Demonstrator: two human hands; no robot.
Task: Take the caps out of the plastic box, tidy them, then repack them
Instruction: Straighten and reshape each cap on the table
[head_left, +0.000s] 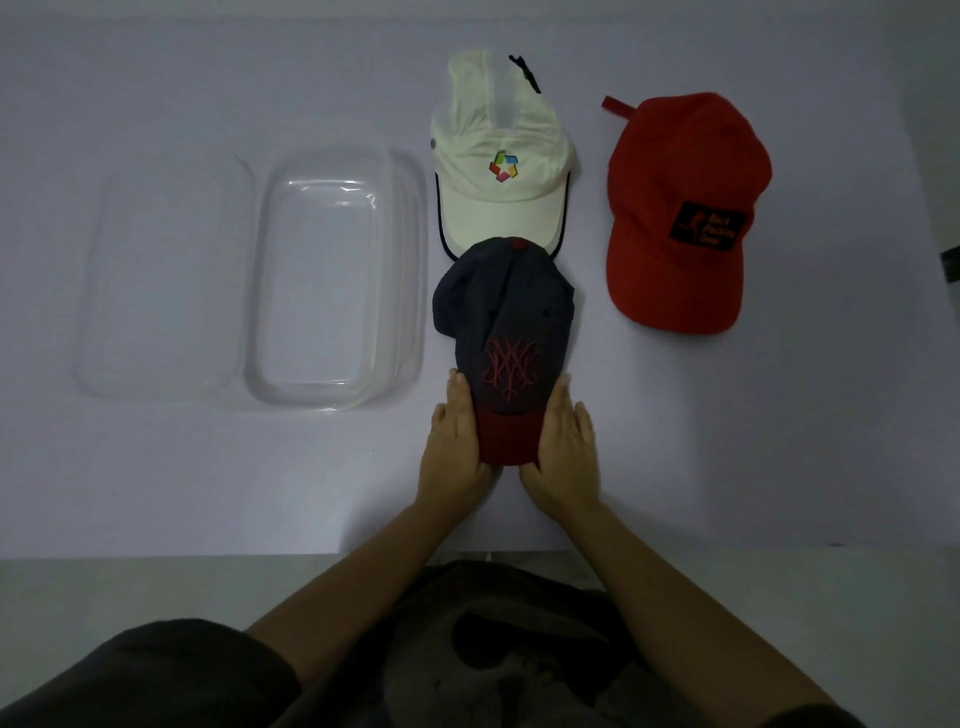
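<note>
A navy cap with a dark red brim and red embroidery lies in the middle of the white table, brim toward me. My left hand lies along the brim's left side and my right hand along its right side, fingers straight and pressed against the cap. The crown's top overlaps the brim of a white cap with a colourful logo lying beyond it. A red cap with a black patch lies apart at the right. The clear plastic box stands to the left with no caps in it.
The box's clear lid lies flat just left of the box. The table's near edge runs across in front of my lap. A small dark object shows at the far right edge.
</note>
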